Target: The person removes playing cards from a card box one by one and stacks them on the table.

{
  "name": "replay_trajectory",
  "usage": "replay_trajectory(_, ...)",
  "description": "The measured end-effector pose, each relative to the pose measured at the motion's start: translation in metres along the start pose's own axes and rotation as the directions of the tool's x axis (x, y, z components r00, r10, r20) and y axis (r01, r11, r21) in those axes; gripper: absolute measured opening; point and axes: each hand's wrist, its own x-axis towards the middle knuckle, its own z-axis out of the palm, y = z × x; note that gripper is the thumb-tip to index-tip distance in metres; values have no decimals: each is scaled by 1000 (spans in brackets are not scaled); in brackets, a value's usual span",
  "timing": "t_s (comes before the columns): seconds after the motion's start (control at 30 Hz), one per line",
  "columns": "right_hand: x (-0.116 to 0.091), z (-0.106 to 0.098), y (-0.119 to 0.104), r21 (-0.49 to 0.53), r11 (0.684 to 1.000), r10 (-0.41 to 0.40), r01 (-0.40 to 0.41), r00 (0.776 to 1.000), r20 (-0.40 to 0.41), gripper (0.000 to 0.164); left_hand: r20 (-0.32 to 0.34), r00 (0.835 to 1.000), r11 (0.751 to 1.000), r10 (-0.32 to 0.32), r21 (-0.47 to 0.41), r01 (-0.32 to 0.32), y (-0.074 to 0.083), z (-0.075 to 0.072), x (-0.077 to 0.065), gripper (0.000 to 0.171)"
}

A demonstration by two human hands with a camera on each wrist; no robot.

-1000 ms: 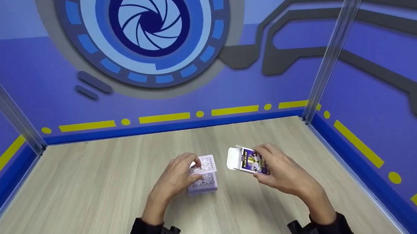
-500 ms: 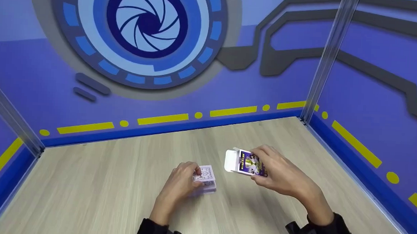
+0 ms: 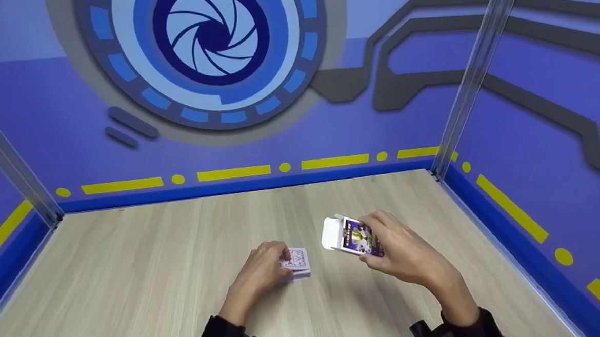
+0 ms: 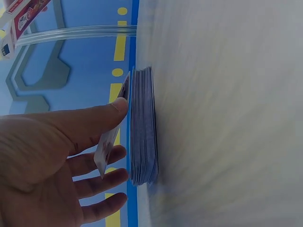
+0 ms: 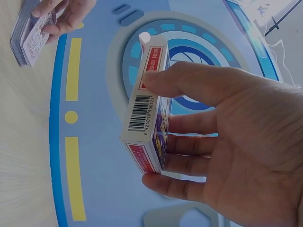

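My left hand [image 3: 261, 270] pinches a thin playing card [image 4: 108, 144] between thumb and fingers, close over a deck of playing cards [image 4: 143, 125]. The deck lies stacked on the table; from the head view the held card [image 3: 298, 259] covers most of it. Patterned backs face up. To the right, my right hand [image 3: 406, 248] grips a purple and white card box [image 3: 359, 237] above the table. Its white flap [image 3: 331, 234] stands open, pointing left toward the deck. The right wrist view shows a barcode [image 5: 140, 113] on the box's narrow side, with my thumb pressed just above it.
The wood-grain table [image 3: 145, 273] is bounded by a blue back wall [image 3: 260, 151] with yellow dashes and a right side wall [image 3: 547, 150]. Clear corner posts [image 3: 465, 95] join the panels. Black bands with small cameras [image 3: 458, 336] sit on both wrists.
My left hand has lowered the card toward the deck, closing the gap seen between them. The right hand and card box have stayed almost in place.
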Motion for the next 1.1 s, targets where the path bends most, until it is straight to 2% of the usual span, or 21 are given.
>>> replay_trajectory(0.57,1,0,-1,-4,1000,20,-20,1000,17,63,83,995,998,-57,-8,57,-1,5,-2,29)
replay_trajectory(0.8,0,1,-1,7,999,32,-33,999,20,63,107,991,996,-80,-30,84,1,-2,-4,26)
replay_trajectory(0.97,0,0,-2,13,999,36,-37,999,21,63,49,995,996,-88,-29,90,8,-15,-4,23)
replay_trajectory(1.1,0,0,-3,27,999,35,-35,999,20,63,-86,994,997,-73,-35,70,23,-29,-2,17)
